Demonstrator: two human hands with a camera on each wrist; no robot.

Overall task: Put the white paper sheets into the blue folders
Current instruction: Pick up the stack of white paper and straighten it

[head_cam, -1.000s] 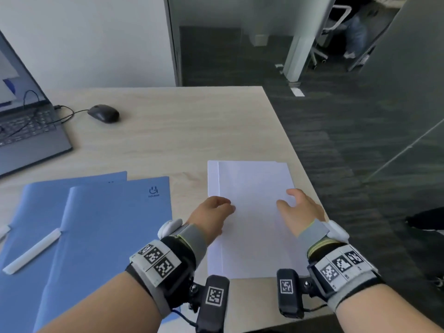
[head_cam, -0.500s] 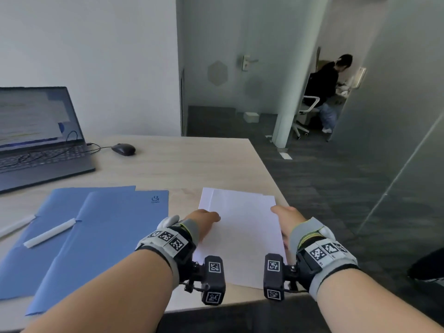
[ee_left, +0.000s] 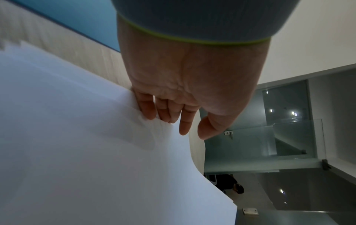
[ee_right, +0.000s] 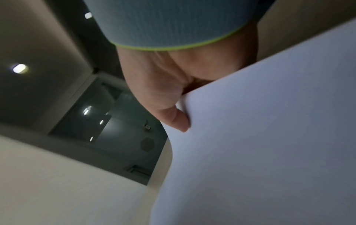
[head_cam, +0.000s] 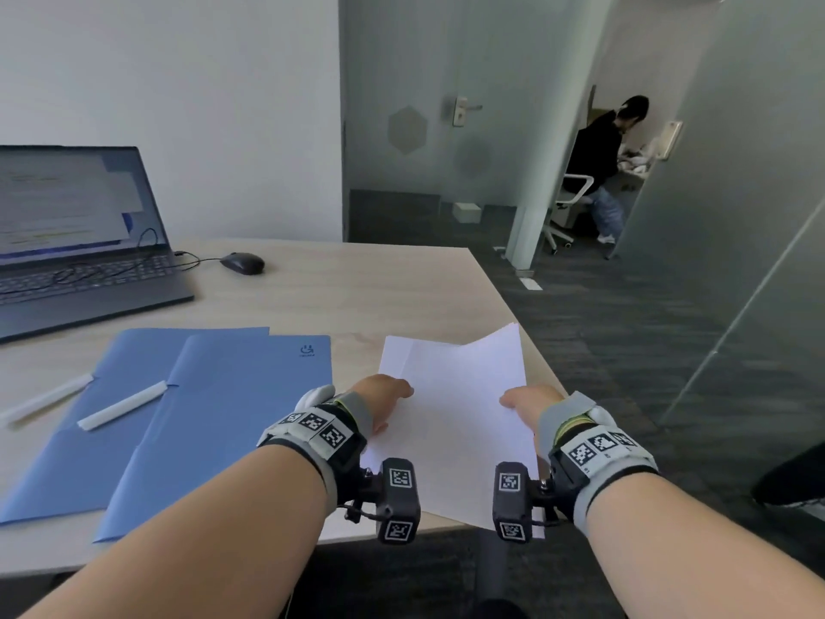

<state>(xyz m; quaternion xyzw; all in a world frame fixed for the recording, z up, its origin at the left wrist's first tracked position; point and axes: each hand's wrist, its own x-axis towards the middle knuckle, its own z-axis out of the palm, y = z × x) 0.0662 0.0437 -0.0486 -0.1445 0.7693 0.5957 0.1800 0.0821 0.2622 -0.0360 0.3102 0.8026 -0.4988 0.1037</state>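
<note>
Desk (head_cam: 357,301) — sheets (head_cam: 451,395) lengthwise, pointing away.

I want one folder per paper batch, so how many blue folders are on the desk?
2. One blue folder lies left of the white paper sheets; the other blue folder lies partly under its left side. Each carries a white bar. More could be hidden beneath.

The white paper sheets (head_cam: 451,413) form a thin plain stack at the desk's right front corner, its right side lifted and bowed. Left of it, two blue folders (head_cam: 223,413) lie flat, closed and overlapping, each with a white strip on top.
</note>
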